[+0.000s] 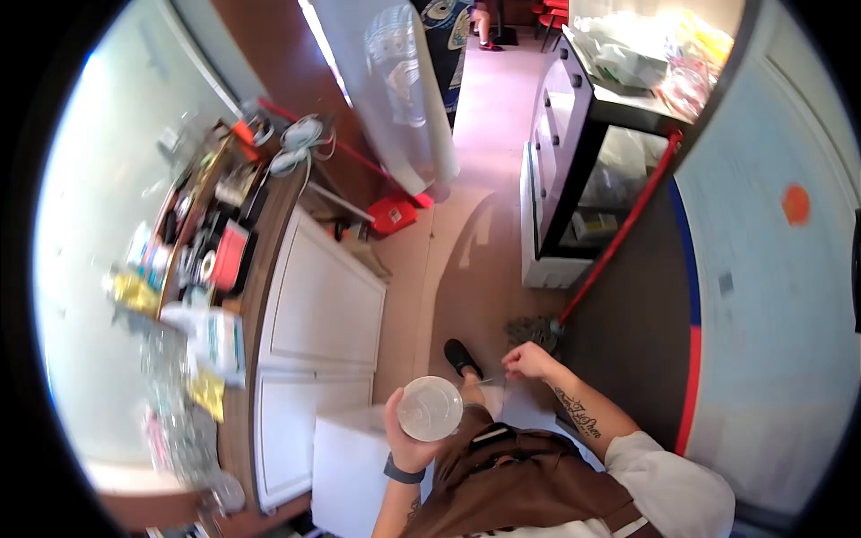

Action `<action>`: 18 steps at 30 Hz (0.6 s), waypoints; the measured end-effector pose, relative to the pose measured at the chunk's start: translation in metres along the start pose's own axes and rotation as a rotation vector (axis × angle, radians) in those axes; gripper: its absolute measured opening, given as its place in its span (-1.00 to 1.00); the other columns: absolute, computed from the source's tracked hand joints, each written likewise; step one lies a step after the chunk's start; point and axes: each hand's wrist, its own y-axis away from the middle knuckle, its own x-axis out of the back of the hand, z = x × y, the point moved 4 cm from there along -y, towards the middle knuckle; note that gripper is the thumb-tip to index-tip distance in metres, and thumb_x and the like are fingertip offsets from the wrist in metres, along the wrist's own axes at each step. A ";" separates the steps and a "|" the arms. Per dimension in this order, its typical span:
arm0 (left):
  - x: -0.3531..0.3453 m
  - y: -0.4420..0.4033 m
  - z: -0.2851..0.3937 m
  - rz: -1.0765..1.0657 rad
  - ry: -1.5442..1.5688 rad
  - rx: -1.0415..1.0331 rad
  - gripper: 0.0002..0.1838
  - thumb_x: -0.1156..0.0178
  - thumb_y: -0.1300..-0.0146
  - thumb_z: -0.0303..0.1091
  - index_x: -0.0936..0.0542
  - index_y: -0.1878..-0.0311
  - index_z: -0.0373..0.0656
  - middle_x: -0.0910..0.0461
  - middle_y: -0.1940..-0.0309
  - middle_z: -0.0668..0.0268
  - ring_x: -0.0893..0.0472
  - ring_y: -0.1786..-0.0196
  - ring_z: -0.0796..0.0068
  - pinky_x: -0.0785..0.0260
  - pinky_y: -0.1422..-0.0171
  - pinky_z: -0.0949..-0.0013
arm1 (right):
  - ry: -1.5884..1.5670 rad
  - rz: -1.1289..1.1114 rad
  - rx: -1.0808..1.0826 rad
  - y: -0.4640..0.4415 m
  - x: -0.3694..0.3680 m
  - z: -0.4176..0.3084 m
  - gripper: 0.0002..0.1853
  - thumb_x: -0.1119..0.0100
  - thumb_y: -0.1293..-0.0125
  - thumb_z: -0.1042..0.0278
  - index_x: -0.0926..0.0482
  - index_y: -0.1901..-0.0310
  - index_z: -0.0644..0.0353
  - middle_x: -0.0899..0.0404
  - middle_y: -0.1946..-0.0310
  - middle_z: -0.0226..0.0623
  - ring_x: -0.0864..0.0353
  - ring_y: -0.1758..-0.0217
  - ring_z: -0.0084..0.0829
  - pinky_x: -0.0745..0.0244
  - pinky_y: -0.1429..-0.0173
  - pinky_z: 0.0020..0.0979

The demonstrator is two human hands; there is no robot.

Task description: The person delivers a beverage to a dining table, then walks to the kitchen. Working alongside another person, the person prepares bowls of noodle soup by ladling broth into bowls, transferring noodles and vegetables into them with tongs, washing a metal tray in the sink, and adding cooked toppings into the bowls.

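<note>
My left hand [411, 448] is wrapped around a round, translucent plastic container [430, 409], seen from above in front of my body. A dark band is on that wrist. My right hand [529, 360] is held apart from the container, to its right, with the fingers curled together. A faint thin line shows near its fingertips; what it is, if anything is held, I cannot make out. Below my hands are a brown apron [520, 493] and a black shoe [462, 357].
On the left, a cluttered counter [278, 224] stands over white cabinets [323, 296]. A red dustpan [392, 215] lies near a hanging curtain [386, 99]. To the right, a mop [534, 332] with a red handle leans by a drawer unit [560, 117] piled with bags. Another person's leg [482, 25] shows far ahead.
</note>
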 end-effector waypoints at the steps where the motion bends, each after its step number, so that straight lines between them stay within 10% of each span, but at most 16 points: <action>1: 0.006 -0.008 -0.006 -0.018 -0.009 -0.013 0.16 -0.69 0.16 -0.27 -0.14 -0.47 -0.19 -0.42 -0.27 0.06 -0.49 -0.32 0.22 -0.37 -0.40 0.10 | 0.222 -0.016 -0.040 -0.003 -0.006 0.011 -0.79 -0.24 -0.30 0.54 -0.69 0.08 0.44 -0.73 0.43 -0.09 -0.80 0.39 -0.29 -0.74 0.28 -0.30; 8: -0.081 -0.452 -0.059 -0.189 -0.035 -0.121 0.18 -0.72 0.26 -0.21 -0.21 -0.43 -0.28 -0.40 -0.26 0.10 -0.49 -0.29 0.21 -0.38 -0.38 0.14 | -0.031 0.409 -0.285 -0.265 0.186 -0.126 -0.81 -0.14 -0.34 0.46 -0.69 0.30 0.40 -0.53 0.66 -0.26 -0.58 0.65 -0.36 -0.59 0.54 -0.29; 11: -0.122 -0.605 -0.066 -0.300 -0.004 -0.193 0.25 -0.74 0.29 -0.28 -0.14 -0.47 -0.26 -0.36 -0.30 0.11 -0.47 -0.31 0.21 -0.38 -0.39 0.14 | 0.012 0.457 -0.239 -0.400 0.243 -0.177 -0.78 -0.14 -0.26 0.43 -0.76 0.26 0.33 -0.69 0.51 -0.11 -0.70 0.55 -0.22 -0.60 0.49 -0.22; 16: -0.239 -0.842 -0.071 -0.427 0.171 -0.186 0.28 -0.70 0.27 -0.48 -0.04 -0.51 -0.22 -0.36 -0.30 0.06 -0.48 -0.31 0.19 -0.41 -0.40 0.17 | 1.286 -0.210 -0.167 -0.607 0.330 -0.319 -0.72 -0.30 -0.16 0.30 -0.80 0.08 0.03 -0.77 0.07 -0.19 -0.77 0.03 -0.18 -0.67 0.00 -0.18; 18: -0.295 -0.941 -0.086 -0.464 0.284 -0.178 0.28 -0.68 0.26 -0.51 -0.02 -0.51 -0.23 -0.37 -0.30 0.05 -0.50 -0.30 0.18 -0.42 -0.39 0.15 | 0.914 0.140 -0.275 -0.647 0.389 -0.394 -0.73 -0.25 -0.21 0.31 -0.78 0.08 0.14 -0.71 -0.04 -0.11 -0.70 -0.13 -0.13 -0.61 -0.18 -0.16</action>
